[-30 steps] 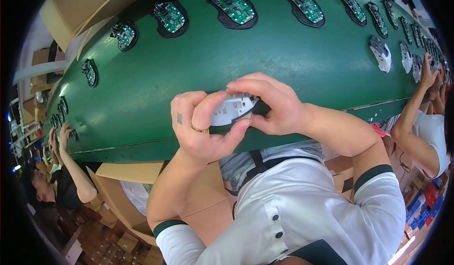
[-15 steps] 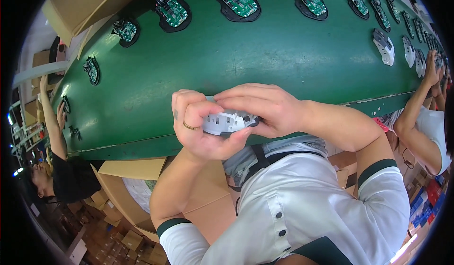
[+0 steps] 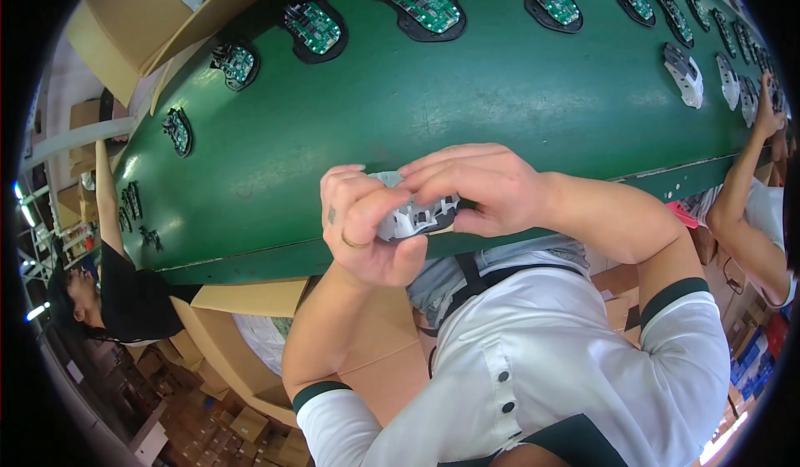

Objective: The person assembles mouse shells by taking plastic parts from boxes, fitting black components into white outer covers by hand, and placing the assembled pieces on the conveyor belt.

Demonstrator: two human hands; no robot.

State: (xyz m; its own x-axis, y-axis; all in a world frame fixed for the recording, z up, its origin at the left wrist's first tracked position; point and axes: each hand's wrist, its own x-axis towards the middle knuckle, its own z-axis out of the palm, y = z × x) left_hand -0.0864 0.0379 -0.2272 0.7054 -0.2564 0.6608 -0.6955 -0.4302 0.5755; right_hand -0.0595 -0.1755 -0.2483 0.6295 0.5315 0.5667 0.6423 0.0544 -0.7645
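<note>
Between my two hands, above the near edge of the green table, is a white and grey plastic computer mouse shell point(image 3: 416, 220) with small openings along its side. My left hand point(image 3: 357, 221) wraps round its left end, thumb low and fingers over the top. My right hand point(image 3: 479, 185) closes on the right end, its fingers lying across the top and its thumb beneath. The fingers hide much of the shell, and a dark edge shows along its underside.
Black mouse bases with green circuit boards point(image 3: 431, 7) line the green table's point(image 3: 350, 109) far side. White-grey shells point(image 3: 684, 76) lie at the right. Cardboard boxes stand at the far left point(image 3: 125, 25) and below the near edge point(image 3: 250, 296). Co-workers sit left point(image 3: 137, 300) and right point(image 3: 754, 217).
My fingers have shifted on the mouse shell, and it has tilted a little. The view has slid slightly. At the left, the co-worker's hand no longer shows on the base it was touching.
</note>
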